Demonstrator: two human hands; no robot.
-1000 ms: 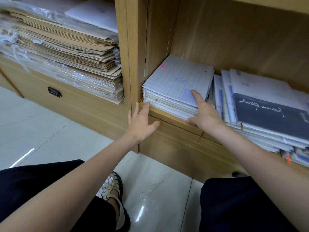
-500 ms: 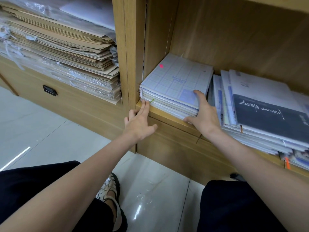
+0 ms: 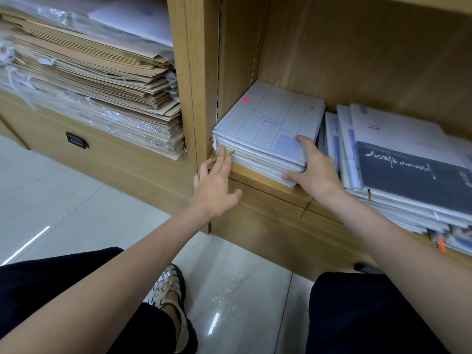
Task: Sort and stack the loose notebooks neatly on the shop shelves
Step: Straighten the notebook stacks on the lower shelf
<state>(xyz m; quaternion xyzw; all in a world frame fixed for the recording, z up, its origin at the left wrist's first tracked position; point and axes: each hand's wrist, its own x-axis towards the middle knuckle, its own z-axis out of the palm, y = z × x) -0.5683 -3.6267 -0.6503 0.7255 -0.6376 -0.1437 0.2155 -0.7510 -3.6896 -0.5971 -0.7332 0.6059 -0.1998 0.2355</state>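
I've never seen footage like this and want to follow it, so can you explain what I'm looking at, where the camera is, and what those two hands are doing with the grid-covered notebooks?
No machine here: these are a person's two bare hands, filmed by a wide-angle camera worn on the head, looking forward and down. That is why you see both forearms, dark trousers and a sandal below.

In front is a wooden shelf. On it lies a grid stack of notebooks against the left wall. The left hand has straight fingers touching the stack's front left corner. The right hand grips the front right corner, thumb on the top cover. Nothing is lifted.

To the right lies a messier pile topped by a dark notebook. In the next bay to the left sit brown envelopes, some wrapped in plastic.
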